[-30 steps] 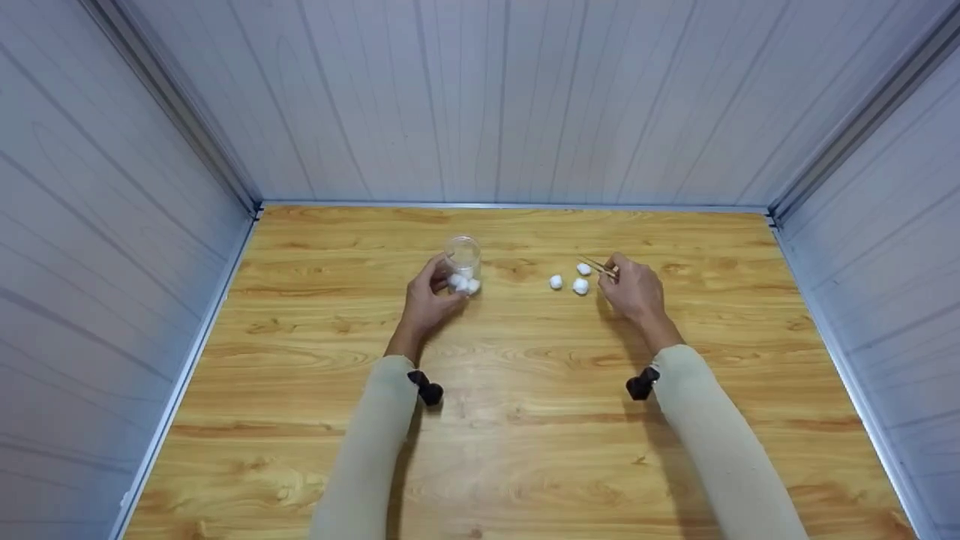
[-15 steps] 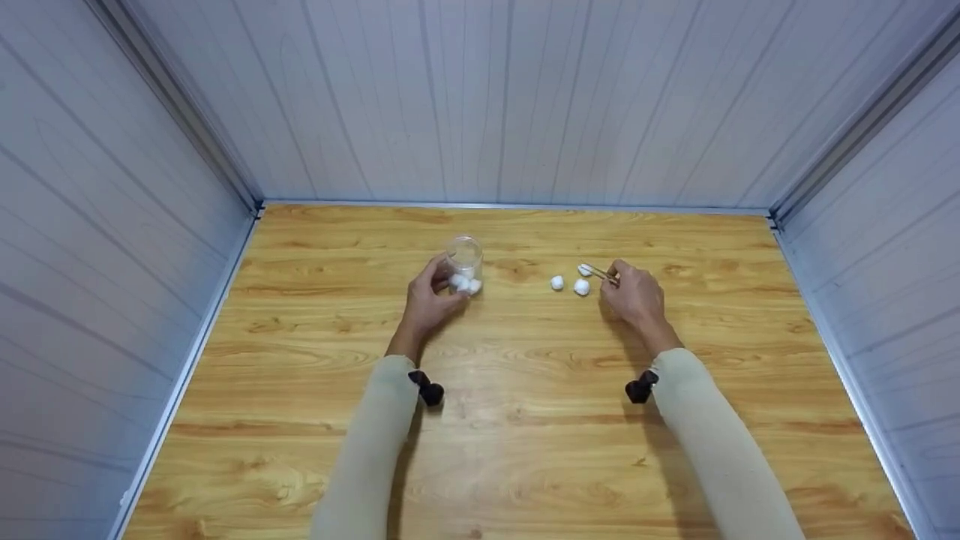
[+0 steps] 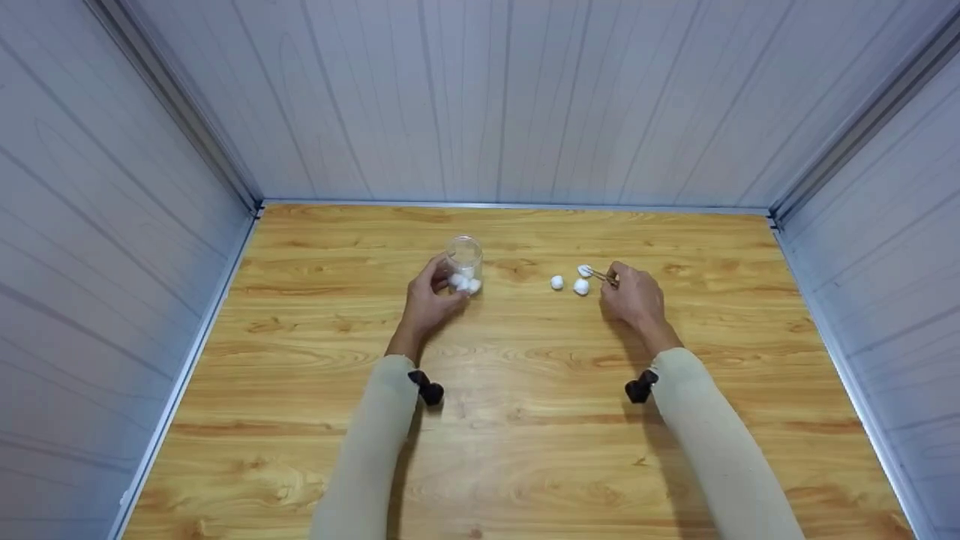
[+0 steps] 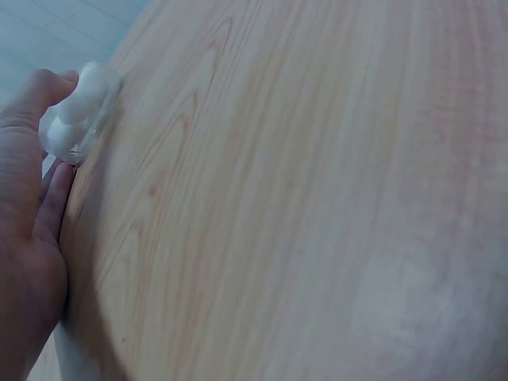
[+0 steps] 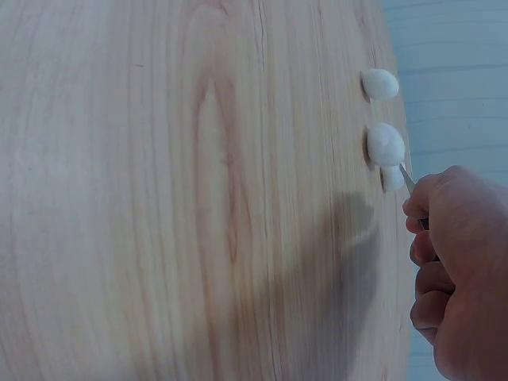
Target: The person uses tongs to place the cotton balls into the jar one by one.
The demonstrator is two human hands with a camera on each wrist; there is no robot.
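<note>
The person's left hand (image 3: 426, 300) curls round a small clear cup (image 3: 464, 259) that stands upright on the wooden table (image 3: 525, 420), left of centre. A few cotton balls (image 3: 464, 283) already lie in the bottom of the cup; the left wrist view shows them (image 4: 78, 119) white against the thumb and fingers.

The right hand (image 3: 634, 294) pinches a pair of tweezers (image 3: 600, 274) between thumb and fingers, the rest of the fingers curled. The tips reach to the far cotton ball (image 3: 584, 271) of three loose ones lying in a small cluster right of centre. The near ball (image 3: 581, 286) and the left ball (image 3: 556, 282) sit just beside it on the table, apart from one another. From the right wrist view, the tweezers' tip (image 5: 406, 179) meets the far ball at the edge of the cluster, though it is too small to tell whether the ball is squeezed between the tips or only touched.

The step in hand looks like picking up one loose ball with the tweezers. A next move would call for a firm but light squeeze, since cotton slips and compresses easily, then a lift clear of the two neighbours and a carry across to the cup's open mouth, which the left hand steadies.
</note>
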